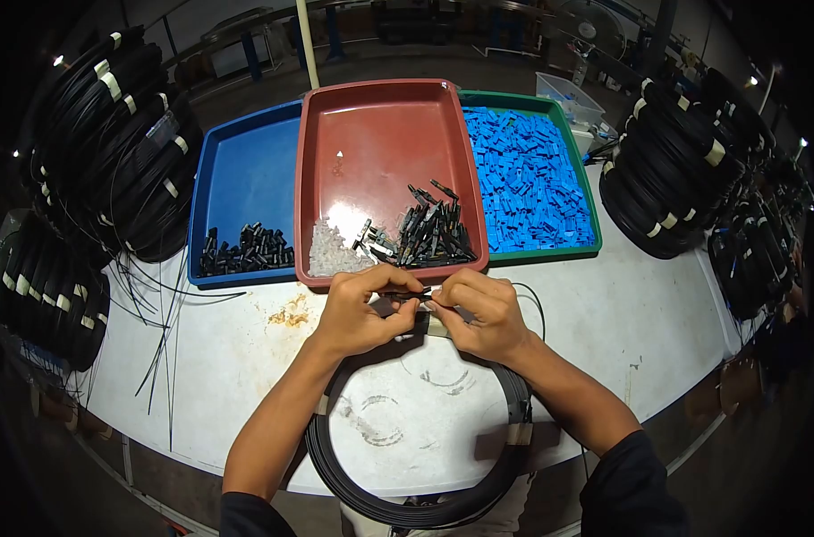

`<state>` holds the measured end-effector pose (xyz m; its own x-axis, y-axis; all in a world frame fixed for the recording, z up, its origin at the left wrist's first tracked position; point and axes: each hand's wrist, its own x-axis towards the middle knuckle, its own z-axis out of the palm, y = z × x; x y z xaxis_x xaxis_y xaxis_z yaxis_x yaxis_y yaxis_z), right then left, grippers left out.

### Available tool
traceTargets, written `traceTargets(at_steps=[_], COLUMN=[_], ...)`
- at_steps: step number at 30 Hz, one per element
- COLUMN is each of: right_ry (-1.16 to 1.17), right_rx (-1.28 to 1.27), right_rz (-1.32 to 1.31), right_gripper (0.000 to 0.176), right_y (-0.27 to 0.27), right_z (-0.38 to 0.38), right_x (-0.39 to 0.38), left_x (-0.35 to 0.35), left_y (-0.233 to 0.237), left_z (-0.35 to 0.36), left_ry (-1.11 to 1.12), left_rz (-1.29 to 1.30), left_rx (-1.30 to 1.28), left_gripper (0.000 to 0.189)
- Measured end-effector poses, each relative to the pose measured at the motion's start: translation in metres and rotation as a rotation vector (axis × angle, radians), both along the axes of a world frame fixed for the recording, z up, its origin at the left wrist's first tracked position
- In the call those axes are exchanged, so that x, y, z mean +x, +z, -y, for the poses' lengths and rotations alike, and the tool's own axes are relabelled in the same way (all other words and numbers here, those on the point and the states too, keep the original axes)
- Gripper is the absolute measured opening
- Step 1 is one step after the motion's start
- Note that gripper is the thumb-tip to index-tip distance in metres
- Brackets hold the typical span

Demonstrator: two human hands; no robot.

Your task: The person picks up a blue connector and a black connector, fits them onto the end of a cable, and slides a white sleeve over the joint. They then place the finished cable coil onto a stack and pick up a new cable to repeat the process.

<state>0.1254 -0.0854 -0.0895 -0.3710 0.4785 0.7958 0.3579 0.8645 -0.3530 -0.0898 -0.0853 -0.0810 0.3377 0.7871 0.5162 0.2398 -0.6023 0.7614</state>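
Both my hands meet just in front of the red tray, above the far side of a coil of black cable. My left hand pinches a small black part. Against its right end, my right hand is closed with thumb and forefinger pressed together on the same part. The fingers hide most of it. A thin black cable loops out to the right of my right hand. Pale tape wraps the coil, which lies at the table's near edge.
The red tray holds black parts and small clear pieces. To its left, a blue tray holds black parts; to its right, a green tray holds blue pieces. Stacked cable coils stand left, with more coils right. Loose cables lie on the white table.
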Motion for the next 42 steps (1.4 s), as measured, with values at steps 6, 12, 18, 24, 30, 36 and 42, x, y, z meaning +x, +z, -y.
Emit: traceTargets(at_steps=[6, 12, 18, 24, 30, 36, 42], right_ry=[-0.033, -0.026, -0.025, -0.024, 0.008, 0.037, 0.01], right_rx=[-0.004, -0.01, -0.061, -0.027, -0.023, 0.024, 0.015], right_rz=[-0.011, -0.058, -0.042, -0.035, -0.051, -0.007, 0.075], right_gripper=[0.012, 0.011, 0.011, 0.016, 0.02, 0.025, 0.021], right_y=[0.005, 0.004, 0.005, 0.012, 0.007, 0.006, 0.008], right_z=[0.004, 0.005, 0.008, 0.007, 0.006, 0.006, 0.002], right_x=[-0.002, -0.002, -0.002, -0.006, -0.003, -0.001, 0.0], left_x=[0.0, 0.0, -0.002, 0.0, -0.001, -0.003, -0.001], left_y=[0.0, 0.002, -0.002, -0.001, -0.003, 0.0, 0.001], left_z=[-0.003, -0.003, -0.005, -0.003, -0.003, -0.003, -0.003], left_ry=[-0.005, -0.011, -0.026, 0.04, 0.041, -0.04, -0.047], left_rz=[-0.034, -0.032, -0.085, -0.022, 0.119, 0.03, -0.049], left_rx=[0.133, 0.218, 0.272, 0.098, -0.03, 0.009, 0.154], left_gripper=[0.019, 0.018, 0.018, 0.016, 0.013, 0.014, 0.017])
